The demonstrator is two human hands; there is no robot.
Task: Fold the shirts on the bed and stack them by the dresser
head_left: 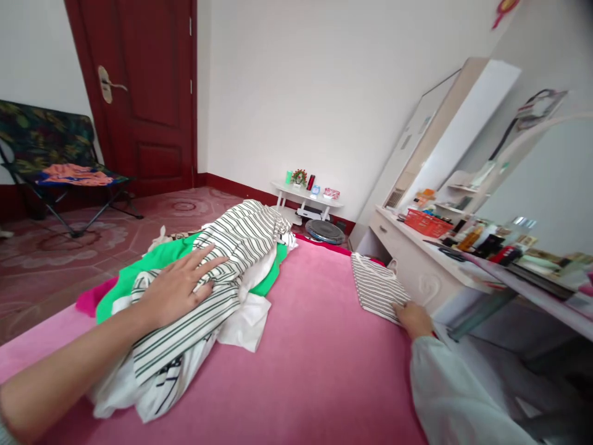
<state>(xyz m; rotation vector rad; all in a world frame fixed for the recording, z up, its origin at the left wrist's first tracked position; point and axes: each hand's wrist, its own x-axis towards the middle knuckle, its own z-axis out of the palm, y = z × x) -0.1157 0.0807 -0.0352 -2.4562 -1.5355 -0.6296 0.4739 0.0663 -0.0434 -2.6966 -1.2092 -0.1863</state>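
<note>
My left hand (180, 288) rests on a crumpled white garment with dark stripes (250, 230), its fingers stretched out over the cloth. That garment lies on top of a loose heap with a green garment (152, 259), white cloth (248, 321) and a bit of magenta cloth (95, 296). At the bed's right edge, my right hand (414, 318) is closed on the near corner of a flat, folded striped garment (377, 284). Pale straps or ties show at its far end. The fingertips of my right hand are partly hidden.
Pink bedding (315, 346) lies under the clothes. A dressing table (417, 259) with a red basket (427, 223) and several bottles stands close on the right. Beyond the bed are a small white table (301, 193) and a round dark device (325, 231). A folding chair (50, 145) stands left.
</note>
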